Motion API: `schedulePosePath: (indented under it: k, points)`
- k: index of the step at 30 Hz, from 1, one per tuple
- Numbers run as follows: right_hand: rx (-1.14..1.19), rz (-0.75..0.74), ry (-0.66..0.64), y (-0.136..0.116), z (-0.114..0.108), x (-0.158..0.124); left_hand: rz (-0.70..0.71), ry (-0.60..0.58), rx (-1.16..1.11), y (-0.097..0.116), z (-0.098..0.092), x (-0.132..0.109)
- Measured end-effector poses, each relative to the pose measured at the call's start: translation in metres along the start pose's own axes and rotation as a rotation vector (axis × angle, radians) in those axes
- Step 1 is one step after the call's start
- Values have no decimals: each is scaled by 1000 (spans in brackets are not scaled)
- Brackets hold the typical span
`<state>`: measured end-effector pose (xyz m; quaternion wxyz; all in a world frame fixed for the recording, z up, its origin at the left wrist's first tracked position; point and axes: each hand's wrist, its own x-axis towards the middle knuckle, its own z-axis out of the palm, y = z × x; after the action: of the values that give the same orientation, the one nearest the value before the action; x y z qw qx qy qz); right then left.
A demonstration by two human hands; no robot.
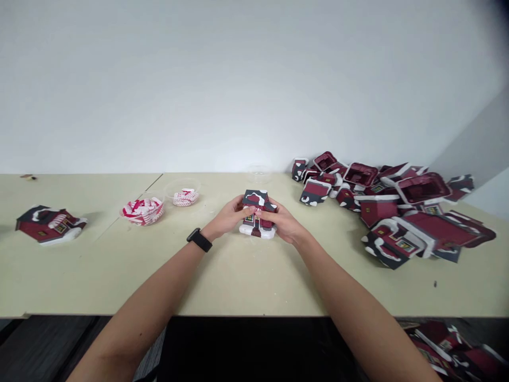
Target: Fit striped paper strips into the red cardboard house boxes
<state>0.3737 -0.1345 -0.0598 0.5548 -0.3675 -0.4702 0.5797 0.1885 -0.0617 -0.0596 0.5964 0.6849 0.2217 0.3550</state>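
Note:
A small red toy house with a dark, snow-patched roof stands on the cream table in the middle. My left hand grips its left side, fingers curled round it; a black watch sits on that wrist. My right hand grips its right side the same way. Both thumbs press on the front of the house.
A heap of red house parts and roofs fills the right of the table. Two clear bowls of red-and-white candy canes stand left of centre. A finished house sits far left. More parts lie below the table's front edge.

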Motion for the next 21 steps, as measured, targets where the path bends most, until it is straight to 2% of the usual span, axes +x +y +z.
schedulePosePath:
  k: [12,21]
  points:
    - [-4,-33,29,1,0,2,26,64,115,8,7,-2]
    - [-15,-42,46,2,-1,3,50,69,136,0,7,0]
